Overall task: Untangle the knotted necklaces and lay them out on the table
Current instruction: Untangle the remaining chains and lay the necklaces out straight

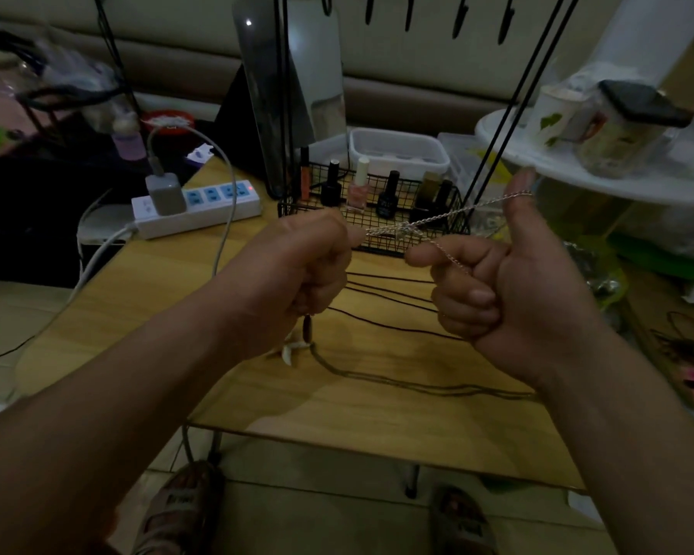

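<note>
A thin silver chain necklace point(453, 213) is stretched in the air between both hands, with a small knot near its middle. My left hand point(317, 266) pinches one end, fingers curled. My right hand point(497, 282) holds the other part: the chain loops over the raised thumb and runs across the curled index finger. Below the hands, dark cord necklaces point(389, 290) lie in long lines across the wooden table point(337, 406). One cord point(381, 379) carries a white shell pendant point(291, 350) and a dark bead.
A black wire basket point(293, 210) with nail polish bottles stands just behind the hands. A white power strip point(201, 206) with a charger and cables sits at the left. A white round shelf point(601, 182) with cups is at the right. My sandalled feet show below the table's front edge.
</note>
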The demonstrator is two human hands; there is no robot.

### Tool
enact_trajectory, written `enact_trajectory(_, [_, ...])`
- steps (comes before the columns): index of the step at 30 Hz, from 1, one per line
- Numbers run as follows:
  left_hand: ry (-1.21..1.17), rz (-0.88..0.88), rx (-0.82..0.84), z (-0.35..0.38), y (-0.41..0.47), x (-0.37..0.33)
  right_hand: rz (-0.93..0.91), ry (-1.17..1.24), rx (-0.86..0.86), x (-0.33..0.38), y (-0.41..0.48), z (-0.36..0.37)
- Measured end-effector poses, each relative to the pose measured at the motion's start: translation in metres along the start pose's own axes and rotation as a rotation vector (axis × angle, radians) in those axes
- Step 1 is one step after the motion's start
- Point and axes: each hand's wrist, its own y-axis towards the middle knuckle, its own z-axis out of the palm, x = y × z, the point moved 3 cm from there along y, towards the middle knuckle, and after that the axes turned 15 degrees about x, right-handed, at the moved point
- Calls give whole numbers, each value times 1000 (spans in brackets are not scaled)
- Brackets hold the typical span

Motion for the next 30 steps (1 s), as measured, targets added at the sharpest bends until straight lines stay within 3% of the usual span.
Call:
enact_trajectory(5, [164, -46, 48, 3, -4, -1, -51, -42, -71, 6, -7, -4])
enact_trajectory(14, [230, -96, 156, 23, -1, 2, -66, -120, -24, 3, -10, 4])
enact_trajectory(18, [319, -109, 134, 25, 1, 3, -26, -152, -116, 0, -7, 0])
enact_trajectory(23, [185, -132, 123, 21, 0, 1, 4, -225, -263, -6, -5, -8])
enact_trajectory(30, [61, -129, 157, 20, -2, 6, -46, -91, -53, -9, -5, 5])
